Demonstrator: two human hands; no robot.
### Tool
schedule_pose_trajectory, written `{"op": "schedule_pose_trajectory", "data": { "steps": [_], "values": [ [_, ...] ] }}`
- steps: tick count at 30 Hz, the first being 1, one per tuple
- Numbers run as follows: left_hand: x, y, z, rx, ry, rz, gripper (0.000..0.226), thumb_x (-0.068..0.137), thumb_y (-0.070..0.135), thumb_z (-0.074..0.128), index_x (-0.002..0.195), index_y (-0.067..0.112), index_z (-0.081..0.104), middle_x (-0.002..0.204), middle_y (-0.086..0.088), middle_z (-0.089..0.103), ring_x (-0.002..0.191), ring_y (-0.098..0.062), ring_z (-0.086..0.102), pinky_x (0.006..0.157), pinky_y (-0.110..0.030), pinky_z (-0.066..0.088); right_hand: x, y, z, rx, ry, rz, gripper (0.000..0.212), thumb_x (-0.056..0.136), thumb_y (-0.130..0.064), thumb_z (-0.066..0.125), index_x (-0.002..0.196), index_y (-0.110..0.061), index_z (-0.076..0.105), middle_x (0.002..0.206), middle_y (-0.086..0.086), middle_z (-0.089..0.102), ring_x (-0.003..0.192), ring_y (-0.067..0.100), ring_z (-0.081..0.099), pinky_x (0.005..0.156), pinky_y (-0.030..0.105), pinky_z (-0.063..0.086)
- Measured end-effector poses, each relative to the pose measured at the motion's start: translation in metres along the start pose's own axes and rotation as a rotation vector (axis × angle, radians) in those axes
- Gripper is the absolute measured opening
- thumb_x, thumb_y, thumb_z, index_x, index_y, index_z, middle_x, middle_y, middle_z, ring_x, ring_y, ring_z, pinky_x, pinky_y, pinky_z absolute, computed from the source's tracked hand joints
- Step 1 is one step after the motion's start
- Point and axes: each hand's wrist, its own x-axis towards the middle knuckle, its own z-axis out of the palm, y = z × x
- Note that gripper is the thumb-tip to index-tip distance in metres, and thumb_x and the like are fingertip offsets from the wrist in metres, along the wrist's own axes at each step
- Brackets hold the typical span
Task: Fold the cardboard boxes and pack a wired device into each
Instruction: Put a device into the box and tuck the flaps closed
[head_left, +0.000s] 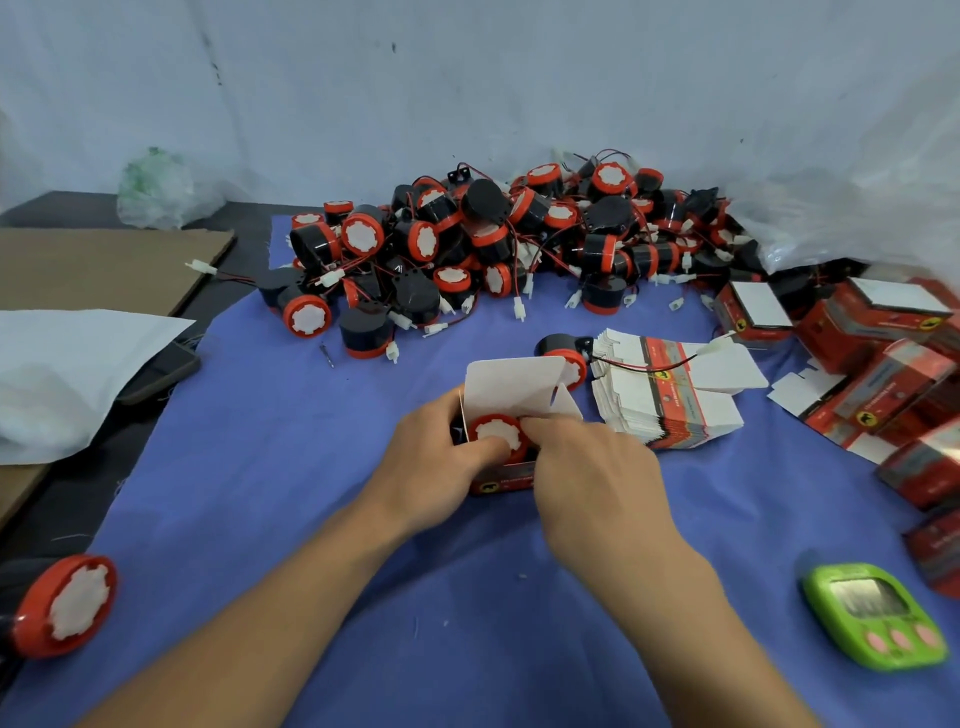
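A small red cardboard box (506, 475) stands on the blue cloth at centre with its white lid flap (514, 387) up. Inside it sits a black wired device with a red rim and white face (496, 432). My left hand (434, 467) grips the box from the left, thumb pressing on the device's face. My right hand (589, 467) comes from the right, fingertips touching the device at the box's opening. Another device (563, 358) lies just behind, its wire over a stack of flat boxes (670, 397).
A big heap of wired devices (493, 244) fills the back of the blue cloth (311, 493). Folded red boxes (883, 358) pile at the right. A green timer (875, 613) lies front right, one device (65, 605) front left, brown cardboard (104, 265) and a white bag (67, 364) left.
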Motion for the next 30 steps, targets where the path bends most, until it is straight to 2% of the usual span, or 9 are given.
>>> {"op": "schedule_pose_trajectory", "data": {
  "steps": [2,5,9,13,18,20,22,25,30],
  "values": [
    [0.0,0.0,0.0,-0.002,-0.001,0.003,0.031,0.076,0.034,0.07,0.107,0.04,0.071,0.101,0.023,0.075,0.094,0.001,0.07,0.074,-0.013,0.051,0.0,0.003,0.006,0.075,0.028,0.019,0.032,0.089,-0.008,0.052,0.11,-0.031,0.061,0.082,-0.004,0.053,0.064,0.022,0.04,0.052,0.033,0.029],
    [0.001,0.0,0.0,0.013,-0.001,-0.009,0.03,0.075,0.033,0.069,0.103,0.041,0.071,0.099,0.022,0.075,0.092,0.0,0.069,0.07,-0.01,0.049,-0.004,0.008,0.016,0.277,0.275,0.045,0.024,0.091,-0.009,0.062,0.106,-0.026,0.07,0.089,0.0,0.069,0.072,0.031,0.059,0.063,0.04,0.05],
    [0.002,0.0,-0.001,0.015,-0.015,-0.024,0.027,0.075,0.035,0.07,0.101,0.042,0.072,0.099,0.019,0.076,0.092,-0.004,0.07,0.079,-0.026,0.056,-0.005,0.016,0.02,0.251,0.576,0.064,0.02,0.067,-0.011,0.092,0.076,-0.02,0.076,0.067,-0.001,0.071,0.053,0.032,0.056,0.055,0.029,0.042],
    [0.0,0.0,-0.001,0.014,-0.017,-0.018,0.03,0.075,0.036,0.07,0.103,0.044,0.071,0.1,0.019,0.076,0.094,-0.004,0.07,0.085,-0.034,0.057,-0.002,0.021,0.025,0.203,0.517,-0.024,0.023,0.074,-0.008,0.085,0.067,-0.02,0.067,0.066,-0.004,0.066,0.05,0.027,0.035,0.055,0.027,0.03],
    [0.0,0.002,-0.001,0.002,-0.025,-0.038,0.026,0.071,0.039,0.069,0.096,0.047,0.069,0.095,0.018,0.076,0.089,-0.002,0.07,0.073,-0.021,0.051,-0.01,0.017,0.028,0.42,0.609,-0.007,0.017,0.086,-0.025,0.077,0.102,-0.028,0.073,0.062,-0.01,0.059,0.057,0.027,0.052,0.054,0.033,0.046],
    [0.0,0.003,-0.001,0.004,-0.025,-0.044,0.026,0.069,0.042,0.069,0.094,0.048,0.069,0.095,0.02,0.075,0.088,-0.001,0.069,0.07,-0.015,0.047,-0.01,0.015,0.026,0.531,0.636,0.062,0.011,0.09,-0.037,0.066,0.1,-0.035,0.063,0.076,-0.019,0.067,0.061,0.02,0.055,0.058,0.03,0.048],
    [0.001,0.002,-0.001,0.0,-0.017,-0.054,0.025,0.07,0.041,0.071,0.094,0.048,0.07,0.096,0.021,0.075,0.088,0.0,0.069,0.072,-0.018,0.048,-0.008,0.017,0.027,0.637,0.652,0.104,0.017,0.093,-0.033,0.068,0.102,-0.034,0.053,0.091,-0.032,0.064,0.065,0.015,0.058,0.062,0.028,0.047],
    [0.001,0.001,-0.001,-0.006,-0.015,-0.062,0.026,0.071,0.04,0.071,0.096,0.046,0.07,0.097,0.021,0.075,0.09,-0.001,0.069,0.075,-0.024,0.051,-0.008,0.018,0.024,0.592,0.701,0.051,0.022,0.092,-0.021,0.071,0.107,-0.034,0.065,0.075,-0.006,0.065,0.066,0.021,0.058,0.061,0.034,0.048],
    [0.001,0.002,-0.001,0.0,-0.023,-0.05,0.033,0.07,0.039,0.067,0.103,0.039,0.072,0.098,0.019,0.076,0.09,-0.003,0.07,0.076,-0.024,0.051,-0.004,0.015,0.028,0.501,0.747,-0.071,0.012,0.085,-0.023,0.073,0.094,-0.017,0.078,0.077,-0.005,0.071,0.074,0.021,0.06,0.064,0.035,0.052]
  ]
}}
